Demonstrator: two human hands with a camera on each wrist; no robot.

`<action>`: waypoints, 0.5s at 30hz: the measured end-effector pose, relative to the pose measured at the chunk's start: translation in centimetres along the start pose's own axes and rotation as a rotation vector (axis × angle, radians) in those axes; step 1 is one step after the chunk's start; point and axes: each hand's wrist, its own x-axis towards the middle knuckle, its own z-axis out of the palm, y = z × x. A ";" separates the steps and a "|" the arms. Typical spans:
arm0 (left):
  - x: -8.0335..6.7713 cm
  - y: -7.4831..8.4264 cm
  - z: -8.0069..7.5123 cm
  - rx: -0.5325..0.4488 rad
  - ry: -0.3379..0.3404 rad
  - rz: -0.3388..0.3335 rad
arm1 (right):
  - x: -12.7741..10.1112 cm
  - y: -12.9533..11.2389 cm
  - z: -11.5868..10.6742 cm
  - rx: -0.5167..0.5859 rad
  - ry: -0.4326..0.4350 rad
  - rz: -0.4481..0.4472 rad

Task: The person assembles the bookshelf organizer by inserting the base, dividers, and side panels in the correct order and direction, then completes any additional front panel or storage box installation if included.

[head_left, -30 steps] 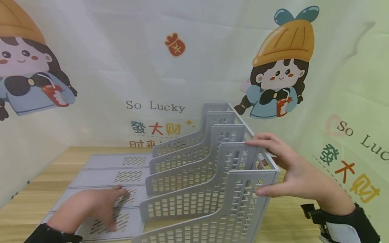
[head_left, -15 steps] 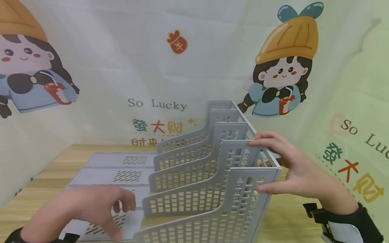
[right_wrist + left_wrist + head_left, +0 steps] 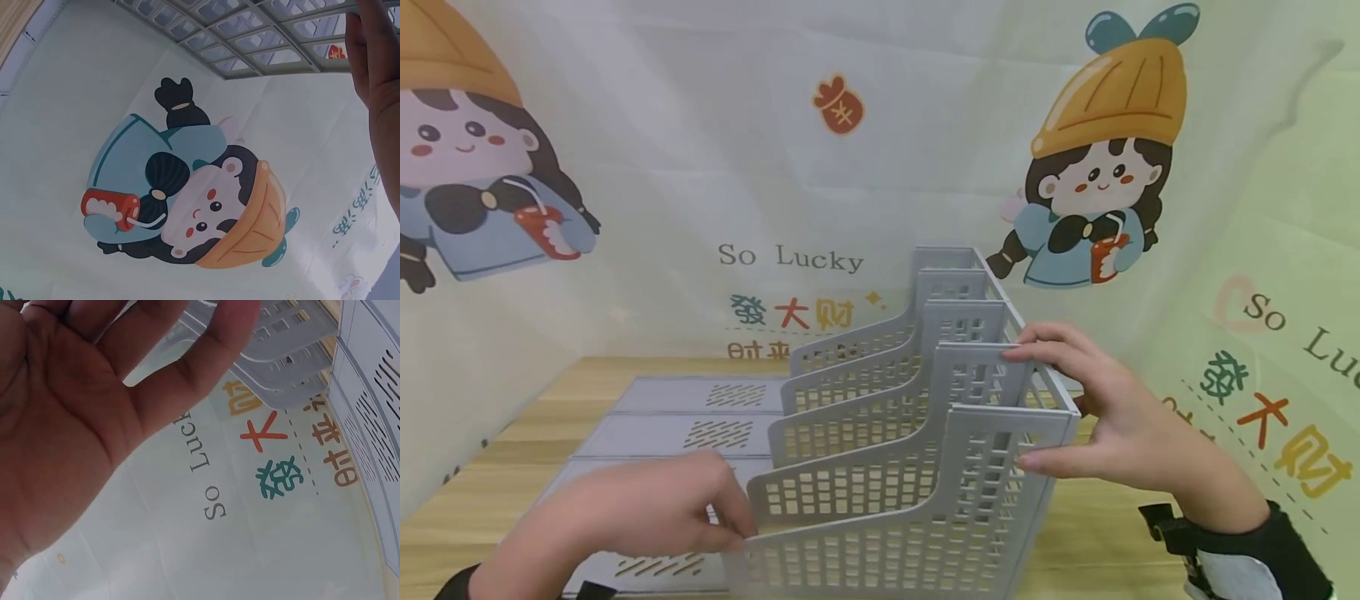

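Left hand [image 3: 677, 504] pinches the low near corner of the grey rack [image 3: 951, 483] standing on the wooden surface [image 3: 497, 479]; right hand [image 3: 1108, 421], thumb and fingers wide apart, grips its tall end

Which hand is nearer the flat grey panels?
Left. The left hand is over the panels, at the low end of the rack; the right hand grips its tall end, farther away.

Fingers [image 3: 379, 47] at grey lattice rack [image 3: 273, 25]
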 end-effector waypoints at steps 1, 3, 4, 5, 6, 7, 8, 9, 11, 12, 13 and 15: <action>0.0 -0.2 -0.1 0.003 0.004 0.005 | 0.0 0.0 0.1 0.002 0.005 -0.003; 0.0 -0.5 -0.2 0.001 0.010 -0.006 | 0.1 -0.1 0.2 0.011 0.011 -0.005; -0.1 -0.6 -0.3 -0.009 0.008 -0.022 | 0.1 -0.2 0.3 0.014 0.015 -0.005; -0.1 -0.7 -0.4 -0.019 0.007 -0.039 | 0.1 -0.2 0.4 0.018 0.018 -0.003; -0.1 -0.8 -0.4 -0.020 0.005 -0.066 | 0.1 -0.3 0.5 0.021 0.020 -0.001; -0.2 -0.9 -0.4 -0.026 -0.001 -0.088 | 0.1 -0.3 0.6 0.023 0.022 0.001; -0.2 -0.9 -0.4 -0.032 -0.008 -0.111 | 0.2 -0.4 0.6 0.016 0.022 0.011; -0.3 -0.9 -0.4 -0.035 -0.014 -0.131 | 0.2 -0.5 0.7 0.005 0.025 0.016; -0.4 -0.9 -0.3 -0.039 -0.020 -0.155 | 0.2 -0.6 0.8 -0.021 0.026 0.025; -0.4 -1.0 -0.3 -0.049 -0.021 -0.162 | 0.3 -0.7 0.9 -0.036 0.026 0.031; -0.4 -1.1 -0.3 -0.057 -0.023 -0.160 | 0.3 -0.7 0.9 -0.050 0.026 0.038; -0.5 -1.5 -0.2 -0.077 -0.030 -0.164 | 0.3 -0.8 1.0 -0.068 0.024 0.041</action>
